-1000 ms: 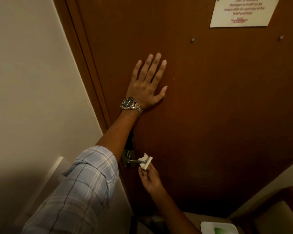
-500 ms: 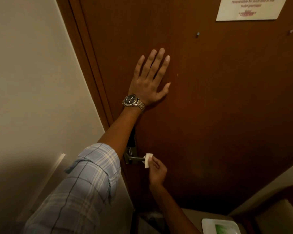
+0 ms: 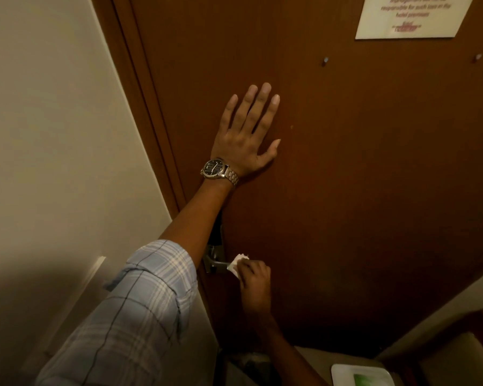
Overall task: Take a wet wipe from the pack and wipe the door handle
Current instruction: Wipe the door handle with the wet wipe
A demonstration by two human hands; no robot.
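Note:
A metal lever door handle (image 3: 217, 263) sticks out from the left edge of the brown door (image 3: 360, 190), partly hidden behind my left forearm. My right hand (image 3: 253, 277) is closed around the handle's outer end, gripping a white wet wipe (image 3: 236, 265) folded over the lever. My left hand (image 3: 247, 135) lies flat on the door above, fingers spread, holding nothing, with a metal watch on its wrist. The wet wipe pack (image 3: 361, 375), white with a green label, lies at the bottom right.
A printed paper notice (image 3: 410, 16) is stuck at the door's top right, with two small screws below it. A cream wall (image 3: 53, 135) and the door frame run along the left. A dark wooden chair edge (image 3: 471, 330) stands at the bottom right.
My right hand has slid along the handle with the wipe and closed more tightly over its end. My left hand stays flat on the door.

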